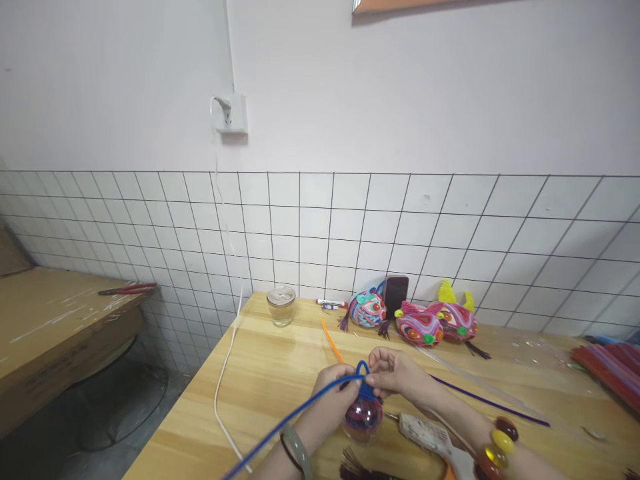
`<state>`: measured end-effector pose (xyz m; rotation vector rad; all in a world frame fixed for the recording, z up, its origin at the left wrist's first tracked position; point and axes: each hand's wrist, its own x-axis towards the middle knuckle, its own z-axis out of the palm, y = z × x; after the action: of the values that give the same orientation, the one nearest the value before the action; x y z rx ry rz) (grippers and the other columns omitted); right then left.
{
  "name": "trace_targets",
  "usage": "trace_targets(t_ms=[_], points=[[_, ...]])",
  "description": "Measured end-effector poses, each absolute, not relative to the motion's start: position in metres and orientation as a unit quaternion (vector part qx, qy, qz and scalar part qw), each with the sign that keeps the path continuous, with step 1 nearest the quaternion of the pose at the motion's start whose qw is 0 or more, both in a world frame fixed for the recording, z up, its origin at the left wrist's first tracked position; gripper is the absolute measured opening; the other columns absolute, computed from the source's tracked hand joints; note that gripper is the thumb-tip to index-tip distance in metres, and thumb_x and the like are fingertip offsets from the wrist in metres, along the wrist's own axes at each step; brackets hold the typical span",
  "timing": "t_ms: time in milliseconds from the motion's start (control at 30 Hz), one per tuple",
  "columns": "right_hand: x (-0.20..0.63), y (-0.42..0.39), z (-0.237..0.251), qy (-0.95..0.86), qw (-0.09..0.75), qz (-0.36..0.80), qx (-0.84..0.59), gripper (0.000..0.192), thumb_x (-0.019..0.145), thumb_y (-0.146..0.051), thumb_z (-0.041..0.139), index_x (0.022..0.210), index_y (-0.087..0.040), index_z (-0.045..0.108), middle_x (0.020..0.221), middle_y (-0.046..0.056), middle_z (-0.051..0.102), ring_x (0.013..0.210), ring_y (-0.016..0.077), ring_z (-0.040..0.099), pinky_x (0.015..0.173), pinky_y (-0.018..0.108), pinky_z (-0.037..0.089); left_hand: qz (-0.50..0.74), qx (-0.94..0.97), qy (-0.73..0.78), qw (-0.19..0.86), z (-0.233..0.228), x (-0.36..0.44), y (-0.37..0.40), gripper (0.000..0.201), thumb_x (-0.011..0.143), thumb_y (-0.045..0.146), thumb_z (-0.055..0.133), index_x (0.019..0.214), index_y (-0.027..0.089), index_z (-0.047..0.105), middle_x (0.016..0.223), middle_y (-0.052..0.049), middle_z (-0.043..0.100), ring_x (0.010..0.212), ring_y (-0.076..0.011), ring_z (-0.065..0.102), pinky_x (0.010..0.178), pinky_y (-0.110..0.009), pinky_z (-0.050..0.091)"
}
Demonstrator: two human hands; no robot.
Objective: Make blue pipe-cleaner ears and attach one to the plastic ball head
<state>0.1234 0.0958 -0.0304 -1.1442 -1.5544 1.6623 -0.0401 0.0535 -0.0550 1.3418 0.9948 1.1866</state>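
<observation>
A half-tiled wall (430, 120) backs a wooden table (185, 420), cut off at its near edge, with three striped fabric toys (419, 323) at far right. Near the middle are the left hand (330, 405), fingertips partly hidden, and the right hand (399, 375); to their right lies one glue gun (425, 435), handle cut off. Between the hands, one glossy ball (364, 421), base blurred, bears one blue strip (320, 394), both hands' fingers clamped on it.

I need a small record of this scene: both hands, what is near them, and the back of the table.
left hand: holds the blue pipe cleaner at the top of the clear ball
right hand: pinches the same blue pipe cleaner near its loop
right of clear ball: glue gun
back of wooden table: drinking glass, marker, phone, stuffed fabric toys
</observation>
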Motion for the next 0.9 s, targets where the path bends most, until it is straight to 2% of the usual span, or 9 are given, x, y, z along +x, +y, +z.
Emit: trace_targets(t_ms=[267, 567, 900], points=[[0.125, 0.097, -0.036, -0.588, 0.308, 0.627, -0.407, 0.041, 0.053, -0.032, 0.077, 0.073, -0.018, 0.045, 0.059, -0.007, 0.060, 0.043, 0.0069, 0.056, 0.039, 0.016, 0.036, 0.498, 0.569, 0.417, 0.504, -0.055, -0.040, 0.053, 0.021, 0.072, 0.034, 0.057, 0.075, 0.015, 0.066, 0.074, -0.005, 0.066, 0.072, -0.0176, 0.058, 0.067, -0.026, 0.044], [0.127, 0.097, -0.038, -0.597, 0.322, 0.615, -0.403, 0.042, 0.053, -0.034, 0.078, 0.078, -0.018, 0.049, 0.060, -0.005, 0.060, 0.045, 0.0092, 0.057, 0.040, 0.018, 0.036, 0.491, 0.582, 0.414, 0.498, -0.044, -0.044, 0.049, 0.018, 0.070, 0.032, 0.060, 0.074, 0.015, 0.067, 0.076, -0.005, 0.067, 0.077, -0.0188, 0.058, 0.073, -0.027, 0.044], [0.124, 0.094, -0.040, -0.583, 0.347, 0.613, -0.404, 0.044, 0.051, -0.037, 0.078, 0.079, -0.019, 0.050, 0.062, -0.006, 0.059, 0.045, 0.0098, 0.057, 0.043, 0.021, 0.040, 0.498, 0.558, 0.429, 0.506, -0.047, -0.046, 0.054, 0.024, 0.070, 0.037, 0.059, 0.066, 0.014, 0.066, 0.065, -0.003, 0.065, 0.067, -0.0171, 0.056, 0.065, -0.026, 0.044]])
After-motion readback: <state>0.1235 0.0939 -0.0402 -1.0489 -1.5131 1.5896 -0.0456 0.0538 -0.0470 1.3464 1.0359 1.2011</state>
